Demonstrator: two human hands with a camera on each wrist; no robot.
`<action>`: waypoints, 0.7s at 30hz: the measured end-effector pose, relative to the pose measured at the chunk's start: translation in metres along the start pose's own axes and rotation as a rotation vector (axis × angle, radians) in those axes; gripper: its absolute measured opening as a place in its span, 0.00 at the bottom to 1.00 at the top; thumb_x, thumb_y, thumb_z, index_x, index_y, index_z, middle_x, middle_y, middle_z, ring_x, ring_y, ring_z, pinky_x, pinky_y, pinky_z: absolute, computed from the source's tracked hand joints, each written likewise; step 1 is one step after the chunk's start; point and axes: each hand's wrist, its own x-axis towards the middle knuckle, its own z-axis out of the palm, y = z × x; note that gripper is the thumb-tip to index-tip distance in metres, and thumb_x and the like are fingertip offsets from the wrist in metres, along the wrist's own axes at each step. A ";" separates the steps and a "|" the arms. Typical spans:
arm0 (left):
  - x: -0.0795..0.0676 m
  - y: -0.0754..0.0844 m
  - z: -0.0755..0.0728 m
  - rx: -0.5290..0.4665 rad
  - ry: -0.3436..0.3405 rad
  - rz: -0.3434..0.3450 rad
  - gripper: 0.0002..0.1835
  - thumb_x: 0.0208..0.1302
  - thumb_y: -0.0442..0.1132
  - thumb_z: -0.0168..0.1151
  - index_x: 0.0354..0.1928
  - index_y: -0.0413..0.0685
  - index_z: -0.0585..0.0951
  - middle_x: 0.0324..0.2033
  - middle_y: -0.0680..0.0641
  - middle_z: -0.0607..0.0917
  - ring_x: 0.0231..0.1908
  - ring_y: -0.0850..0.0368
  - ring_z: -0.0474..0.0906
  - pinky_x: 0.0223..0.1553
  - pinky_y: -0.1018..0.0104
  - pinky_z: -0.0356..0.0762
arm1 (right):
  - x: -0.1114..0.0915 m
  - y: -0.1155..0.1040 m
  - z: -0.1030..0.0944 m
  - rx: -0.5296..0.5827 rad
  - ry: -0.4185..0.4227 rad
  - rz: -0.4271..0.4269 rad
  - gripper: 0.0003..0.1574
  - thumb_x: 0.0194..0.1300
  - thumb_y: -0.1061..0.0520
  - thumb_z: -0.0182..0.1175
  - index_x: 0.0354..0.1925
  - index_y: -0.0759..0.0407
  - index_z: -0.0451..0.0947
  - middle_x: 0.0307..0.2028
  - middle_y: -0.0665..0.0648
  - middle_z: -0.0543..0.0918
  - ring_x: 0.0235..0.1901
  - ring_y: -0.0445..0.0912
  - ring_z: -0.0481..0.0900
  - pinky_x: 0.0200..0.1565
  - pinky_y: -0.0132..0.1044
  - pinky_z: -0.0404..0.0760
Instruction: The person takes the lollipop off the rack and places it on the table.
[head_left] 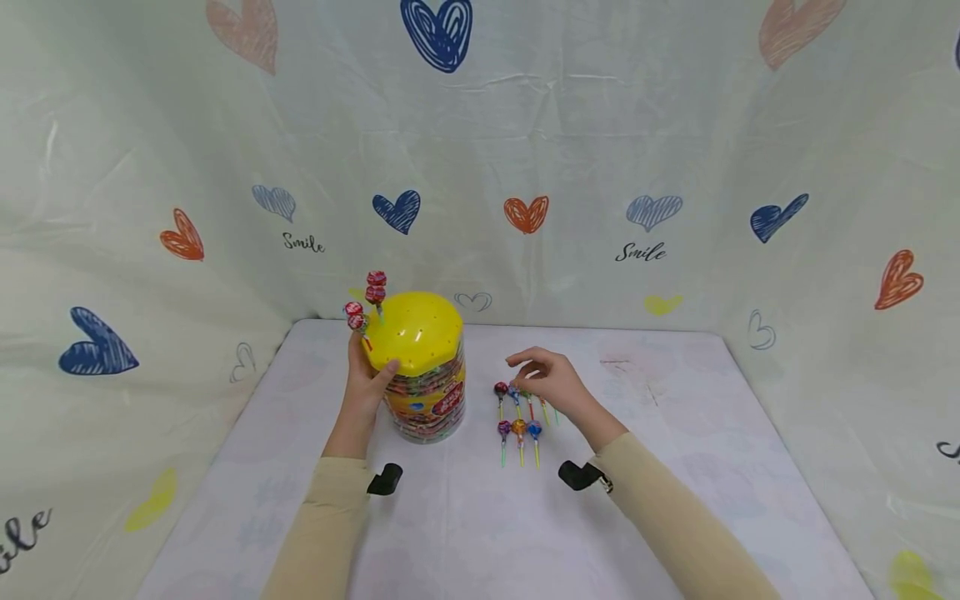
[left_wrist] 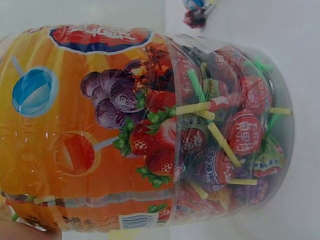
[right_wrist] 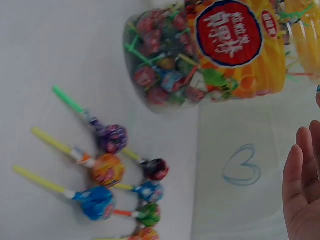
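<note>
A big clear jar of lollipops (head_left: 427, 400) with a yellow domed lid (head_left: 416, 329) stands on the table, leaning slightly. My left hand (head_left: 366, 387) grips it by the lid's left edge, thumb at the front. In the left wrist view, only a bit of that hand (left_wrist: 30, 231) shows below the orange fruit label (left_wrist: 100, 125). Lollipops (head_left: 375, 287) stick up from the lid's left side, with another pair (head_left: 356, 317) lower down. My right hand (head_left: 553, 379) hovers over the loose lollipops, fingers loosely bent, holding nothing visible; its fingers (right_wrist: 300, 170) appear in the right wrist view.
Loose wrapped lollipops lie in two rows right of the jar: a near row with an orange one (right_wrist: 107, 170) and a blue one (right_wrist: 97, 202), and a far row with a dark red one (right_wrist: 156, 169). A heart-printed sheet (head_left: 480, 150) hangs behind the white table (head_left: 465, 533).
</note>
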 end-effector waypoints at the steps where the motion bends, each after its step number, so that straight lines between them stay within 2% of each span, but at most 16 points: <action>1: 0.000 0.000 0.000 0.000 -0.002 0.001 0.43 0.69 0.41 0.60 0.75 0.61 0.44 0.71 0.52 0.58 0.70 0.57 0.52 0.72 0.57 0.43 | 0.003 -0.007 0.001 0.006 -0.004 -0.013 0.17 0.61 0.65 0.67 0.49 0.57 0.83 0.48 0.59 0.81 0.41 0.50 0.80 0.41 0.40 0.82; 12: 0.000 0.000 0.000 -0.020 -0.003 0.005 0.42 0.69 0.39 0.60 0.75 0.59 0.44 0.71 0.51 0.58 0.70 0.56 0.52 0.72 0.56 0.43 | 0.025 -0.069 0.020 0.078 -0.033 -0.176 0.19 0.62 0.61 0.67 0.52 0.61 0.81 0.49 0.57 0.81 0.45 0.51 0.78 0.49 0.41 0.80; 16: 0.000 0.002 0.000 -0.024 0.006 -0.013 0.43 0.69 0.40 0.60 0.75 0.59 0.43 0.72 0.51 0.56 0.71 0.54 0.50 0.72 0.55 0.41 | 0.037 -0.087 0.029 0.081 -0.038 -0.261 0.18 0.61 0.63 0.67 0.51 0.63 0.81 0.48 0.57 0.81 0.49 0.53 0.76 0.53 0.41 0.77; 21: 0.001 0.002 -0.001 -0.026 -0.001 -0.020 0.43 0.69 0.41 0.60 0.76 0.58 0.42 0.74 0.50 0.53 0.72 0.55 0.48 0.72 0.56 0.40 | 0.049 -0.105 0.044 0.051 -0.041 -0.314 0.18 0.60 0.64 0.68 0.50 0.62 0.82 0.50 0.53 0.81 0.55 0.47 0.73 0.58 0.41 0.73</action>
